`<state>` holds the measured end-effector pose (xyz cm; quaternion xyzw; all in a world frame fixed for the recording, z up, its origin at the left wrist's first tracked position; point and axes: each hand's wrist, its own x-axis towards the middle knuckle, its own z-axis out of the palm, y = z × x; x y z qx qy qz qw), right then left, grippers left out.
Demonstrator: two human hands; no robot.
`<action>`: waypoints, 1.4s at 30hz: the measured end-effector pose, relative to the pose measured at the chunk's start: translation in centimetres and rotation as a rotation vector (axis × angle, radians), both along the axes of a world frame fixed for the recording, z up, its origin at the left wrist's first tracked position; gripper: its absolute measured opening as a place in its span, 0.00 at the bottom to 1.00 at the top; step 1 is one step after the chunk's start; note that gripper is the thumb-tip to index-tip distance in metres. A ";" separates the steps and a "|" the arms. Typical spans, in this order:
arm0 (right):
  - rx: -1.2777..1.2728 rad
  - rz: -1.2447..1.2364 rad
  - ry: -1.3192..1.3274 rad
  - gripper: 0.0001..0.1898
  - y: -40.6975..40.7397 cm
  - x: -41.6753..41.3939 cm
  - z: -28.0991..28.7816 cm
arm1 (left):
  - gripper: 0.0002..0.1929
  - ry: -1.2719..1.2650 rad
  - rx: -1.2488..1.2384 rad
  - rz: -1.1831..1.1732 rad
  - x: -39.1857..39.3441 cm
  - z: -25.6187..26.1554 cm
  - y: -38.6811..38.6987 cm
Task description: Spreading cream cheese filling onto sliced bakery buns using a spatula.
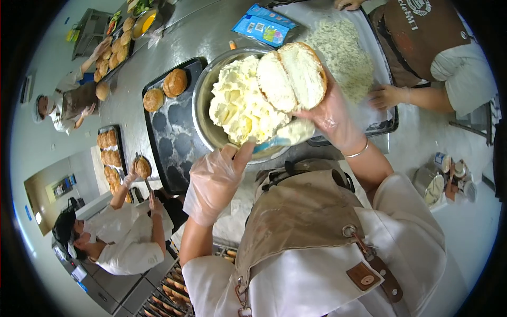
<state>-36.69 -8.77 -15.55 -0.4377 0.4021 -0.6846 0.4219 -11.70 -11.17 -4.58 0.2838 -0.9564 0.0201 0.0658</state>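
Observation:
My left hand [216,180], in a clear plastic glove, grips a spatula [273,144] with a blue part near my fingers. Pale cream coats the blurred far end of the spatula, just below the bread. A round bread roll [293,77], split and laid open, rests in my gloved right hand [332,113]. Its two cut faces carry pale cream and are turned up to me. Beneath the roll and the spatula stands a steel mixing bowl [204,83]. A large mound of pale yellow cream [245,103] fills much of it, partly hidden by the roll.
Left of the bowl lies a black baking tray [174,158] with two rolls [164,91]. A blue packet [263,25] lies behind it. At right, a co-worker's hands [384,97] are at a lined tray of crumbly pale topping [340,55]. Two other people work at left near trays of rolls [109,148].

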 end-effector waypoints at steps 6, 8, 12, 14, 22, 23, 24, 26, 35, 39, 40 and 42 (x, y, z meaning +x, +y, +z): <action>0.560 -0.377 -0.015 0.29 -4.2 -6.3 -3.7 | 0.12 0.571 0.419 0.486 6.6 -5.4 0.1; 0.470 -0.687 0.520 0.29 -5.8 -8.7 -8.2 | 0.10 0.847 0.578 0.662 7.8 -6.3 0.5; 0.471 -0.720 1.650 0.34 -7.2 -14.4 -19.1 | 0.14 1.155 0.873 1.074 10.8 -6.0 -0.9; 0.494 -0.669 1.674 0.36 -7.8 -15.0 -20.4 | 0.14 1.278 0.839 1.157 13.2 -6.7 -2.1; 0.213 -0.251 0.839 0.30 -21.3 2.9 -8.6 | 0.13 1.468 0.754 1.197 23.7 -15.7 -13.2; 0.212 -0.052 0.676 0.27 -23.6 8.3 -7.3 | 0.17 1.414 0.774 1.227 24.2 -16.9 -15.5; 0.375 0.290 0.215 0.28 -26.2 12.3 -7.0 | 0.21 1.367 0.801 1.249 24.2 -18.1 -18.0; 0.325 0.464 0.062 0.29 -30.5 18.5 -11.0 | 0.24 1.415 0.805 1.140 22.8 -21.3 -23.1; 0.911 0.190 0.195 0.34 -38.9 31.5 -22.5 | 0.16 1.410 1.089 0.873 21.1 -28.4 -35.1; 0.719 0.139 0.405 0.32 -34.9 30.7 -15.8 | 0.17 1.551 1.197 0.992 20.1 -25.4 -30.0; 0.718 0.116 0.398 0.32 -33.9 30.0 -13.7 | 0.18 1.552 1.212 1.037 18.4 -21.8 -28.4; 0.484 0.175 -0.050 0.29 -30.8 29.5 -9.2 | 0.20 1.555 1.214 1.149 16.3 -15.8 -24.3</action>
